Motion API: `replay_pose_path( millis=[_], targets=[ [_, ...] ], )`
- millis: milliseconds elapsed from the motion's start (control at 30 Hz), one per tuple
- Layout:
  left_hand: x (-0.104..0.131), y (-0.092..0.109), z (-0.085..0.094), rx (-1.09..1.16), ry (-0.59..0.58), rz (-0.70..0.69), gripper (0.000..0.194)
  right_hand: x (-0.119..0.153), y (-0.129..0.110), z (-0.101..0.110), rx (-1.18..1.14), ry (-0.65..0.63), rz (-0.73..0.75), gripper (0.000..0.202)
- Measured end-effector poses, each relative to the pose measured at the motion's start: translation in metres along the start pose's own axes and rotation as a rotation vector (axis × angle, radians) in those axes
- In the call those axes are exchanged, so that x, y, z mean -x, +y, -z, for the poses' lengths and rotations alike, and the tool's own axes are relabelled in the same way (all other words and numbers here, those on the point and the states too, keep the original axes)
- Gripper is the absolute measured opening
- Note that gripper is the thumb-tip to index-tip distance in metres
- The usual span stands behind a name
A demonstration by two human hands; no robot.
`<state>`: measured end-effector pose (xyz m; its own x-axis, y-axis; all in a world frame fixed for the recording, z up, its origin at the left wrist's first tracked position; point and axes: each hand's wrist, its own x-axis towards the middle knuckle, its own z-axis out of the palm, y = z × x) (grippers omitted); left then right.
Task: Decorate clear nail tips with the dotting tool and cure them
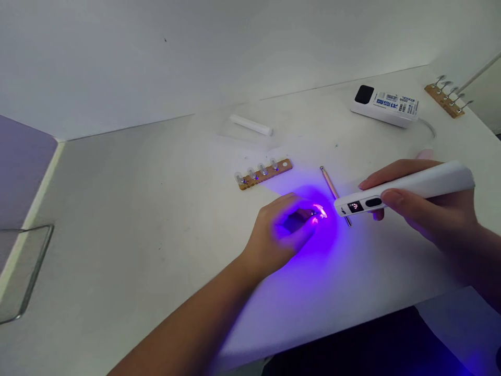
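My right hand is wrapped around a white handheld UV nail lamp, thumb near its black button and lit display. Its head points left and throws violet light over my left hand. The fingertips of that hand are pinched on a small false nail tip, mostly hidden and glowing pink at the fingers. Behind it lies a wooden strip bearing several clear nail tips on small metal pegs, with a bare pale spot at its right end. A thin dotting pen lies partly under the lamp's head.
A white tube-like stick lies toward the back. At the back right sit a white device with a printed label and cord, and another wooden strip with nail tips. A metal wire frame is at the left edge of the white table.
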<state>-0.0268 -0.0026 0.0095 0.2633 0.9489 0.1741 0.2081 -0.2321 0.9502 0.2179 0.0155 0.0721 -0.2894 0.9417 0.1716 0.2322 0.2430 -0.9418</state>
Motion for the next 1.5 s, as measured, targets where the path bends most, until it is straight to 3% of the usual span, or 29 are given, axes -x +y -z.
replay_pose_path(
  millis=[1500],
  targets=[
    [-0.0006, 0.0006, -0.0001, -0.008, 0.002, -0.007, 0.010, 0.0000, -0.0006, 0.0011, 0.006, 0.003, -0.017, 0.006]
  ],
)
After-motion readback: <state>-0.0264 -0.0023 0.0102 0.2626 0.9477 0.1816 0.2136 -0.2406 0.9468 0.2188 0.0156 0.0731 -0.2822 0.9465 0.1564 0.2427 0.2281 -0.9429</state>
